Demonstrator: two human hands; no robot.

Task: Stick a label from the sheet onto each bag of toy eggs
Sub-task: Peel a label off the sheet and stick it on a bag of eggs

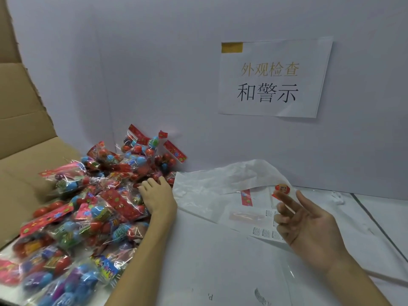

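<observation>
Left hand (157,198) at nine o'clock, fingers curled into pile of toy-egg bags (88,206), right hand (309,224) at three o'clock, palm up, fingers relaxed, round label (282,188) on fingertip, label sheet (263,231) beneath.

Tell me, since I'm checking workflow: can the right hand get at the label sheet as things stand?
Probably yes: the right hand hovers open just above the label sheet, and nothing lies between them.

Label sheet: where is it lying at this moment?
In the head view the label sheet lies right of centre on the white table, partly under the white plastic bag and behind the right hand.
</observation>
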